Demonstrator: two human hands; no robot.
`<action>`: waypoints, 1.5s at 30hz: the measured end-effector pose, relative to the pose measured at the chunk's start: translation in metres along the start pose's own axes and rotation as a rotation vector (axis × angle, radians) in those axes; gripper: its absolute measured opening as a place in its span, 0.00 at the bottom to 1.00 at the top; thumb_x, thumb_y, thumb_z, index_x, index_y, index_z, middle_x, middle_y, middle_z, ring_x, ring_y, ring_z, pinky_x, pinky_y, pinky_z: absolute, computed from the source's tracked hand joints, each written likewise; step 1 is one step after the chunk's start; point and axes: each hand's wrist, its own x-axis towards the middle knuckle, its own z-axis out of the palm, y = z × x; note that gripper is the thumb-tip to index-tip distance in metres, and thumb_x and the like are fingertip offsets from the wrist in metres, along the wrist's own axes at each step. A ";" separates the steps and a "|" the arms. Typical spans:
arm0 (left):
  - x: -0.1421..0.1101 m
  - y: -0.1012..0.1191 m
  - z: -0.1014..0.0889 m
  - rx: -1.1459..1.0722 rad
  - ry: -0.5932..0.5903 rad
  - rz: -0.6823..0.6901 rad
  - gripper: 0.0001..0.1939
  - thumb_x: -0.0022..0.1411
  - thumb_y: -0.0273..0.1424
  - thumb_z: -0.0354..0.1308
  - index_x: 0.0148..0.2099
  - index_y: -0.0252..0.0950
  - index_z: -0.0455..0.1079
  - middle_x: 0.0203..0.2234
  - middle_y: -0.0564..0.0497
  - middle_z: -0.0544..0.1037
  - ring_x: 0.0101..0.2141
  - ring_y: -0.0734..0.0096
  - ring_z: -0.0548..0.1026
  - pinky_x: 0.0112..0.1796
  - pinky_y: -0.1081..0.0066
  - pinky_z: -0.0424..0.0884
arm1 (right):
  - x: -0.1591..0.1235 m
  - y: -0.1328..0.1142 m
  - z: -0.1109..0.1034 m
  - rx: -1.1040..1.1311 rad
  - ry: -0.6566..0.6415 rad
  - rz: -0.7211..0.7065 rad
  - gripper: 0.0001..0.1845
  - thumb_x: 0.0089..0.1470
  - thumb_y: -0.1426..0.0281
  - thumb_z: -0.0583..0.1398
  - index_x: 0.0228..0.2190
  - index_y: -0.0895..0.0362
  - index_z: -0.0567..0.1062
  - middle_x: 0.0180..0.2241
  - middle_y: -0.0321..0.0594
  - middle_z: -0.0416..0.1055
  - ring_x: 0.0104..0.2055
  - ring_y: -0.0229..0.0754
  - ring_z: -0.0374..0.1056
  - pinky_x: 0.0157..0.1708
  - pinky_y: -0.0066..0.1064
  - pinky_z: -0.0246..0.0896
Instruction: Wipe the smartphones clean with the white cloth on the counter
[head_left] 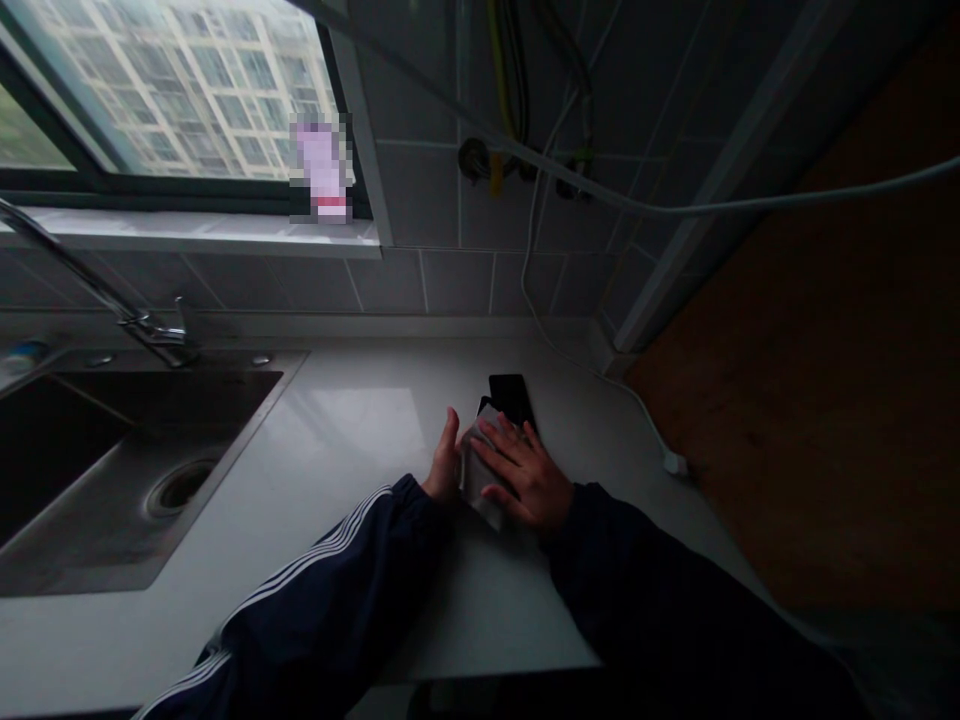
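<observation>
My left hand (445,462) is at the left edge of a small flat thing covered by a pale grey cloth or tissue (475,480). Its thumb points up and its other fingers are hidden behind the thing, which it appears to hold. A dark corner with a light rim, like a phone's (484,403), shows at the top of the cloth. Across the cloth lies my right hand (529,475), palm down with its fingers spread. Just beyond the hands a black phone-like slab (510,392) rests on the white countertop (360,440), partly hidden by the right hand.
To the left is a steel sink (247,430) with a tall tap (161,335). A white cable (637,400) runs down the tiled wall to a plug (675,463) on the right. A brown wooden panel (825,400) borders the counter there. A blurred pink item (322,170) stands on the windowsill.
</observation>
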 end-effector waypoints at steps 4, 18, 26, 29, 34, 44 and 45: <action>-0.001 -0.006 0.005 -0.016 -0.071 -0.043 0.39 0.74 0.51 0.32 0.69 0.28 0.62 0.49 0.35 0.81 0.51 0.51 0.80 0.55 0.58 0.70 | 0.001 0.010 -0.006 -0.009 0.041 0.138 0.35 0.70 0.52 0.49 0.70 0.54 0.56 0.73 0.48 0.44 0.76 0.60 0.35 0.68 0.68 0.39; 0.002 -0.005 0.002 0.102 -0.108 -0.007 0.38 0.70 0.55 0.46 0.66 0.28 0.67 0.49 0.35 0.81 0.49 0.48 0.80 0.55 0.58 0.69 | 0.001 0.011 0.002 0.101 0.238 0.087 0.29 0.71 0.66 0.49 0.70 0.56 0.58 0.71 0.49 0.53 0.75 0.54 0.41 0.69 0.61 0.46; 0.006 -0.005 -0.005 0.123 -0.017 0.007 0.39 0.70 0.55 0.46 0.66 0.28 0.67 0.49 0.36 0.81 0.50 0.50 0.80 0.56 0.59 0.69 | -0.002 0.019 0.019 0.180 0.238 -0.054 0.30 0.71 0.63 0.51 0.70 0.54 0.57 0.70 0.47 0.56 0.74 0.52 0.47 0.69 0.56 0.52; 0.006 -0.005 -0.007 0.147 -0.119 0.035 0.39 0.67 0.56 0.51 0.66 0.30 0.67 0.50 0.37 0.81 0.51 0.49 0.79 0.57 0.59 0.68 | -0.002 0.025 0.021 0.170 0.257 -0.034 0.31 0.71 0.62 0.51 0.70 0.55 0.55 0.71 0.47 0.53 0.75 0.53 0.45 0.69 0.57 0.51; 0.009 0.001 -0.011 0.088 -0.149 0.033 0.41 0.67 0.58 0.49 0.65 0.28 0.68 0.50 0.35 0.81 0.51 0.48 0.79 0.56 0.58 0.69 | -0.001 0.027 0.019 0.167 0.269 -0.006 0.32 0.71 0.62 0.51 0.70 0.56 0.55 0.71 0.49 0.53 0.75 0.53 0.45 0.69 0.58 0.50; 0.005 0.013 -0.012 -0.011 0.012 -0.142 0.50 0.62 0.67 0.39 0.52 0.24 0.75 0.31 0.35 0.82 0.30 0.56 0.82 0.32 0.65 0.77 | -0.001 -0.014 0.019 0.304 0.251 -0.267 0.25 0.69 0.58 0.53 0.58 0.60 0.74 0.61 0.50 0.71 0.71 0.51 0.57 0.68 0.52 0.55; 0.005 0.012 -0.011 -0.022 0.018 -0.152 0.50 0.62 0.67 0.38 0.52 0.24 0.75 0.29 0.36 0.81 0.29 0.58 0.81 0.29 0.67 0.76 | 0.000 -0.014 0.018 0.312 0.264 -0.272 0.25 0.70 0.58 0.53 0.58 0.60 0.74 0.60 0.50 0.72 0.70 0.50 0.57 0.67 0.52 0.56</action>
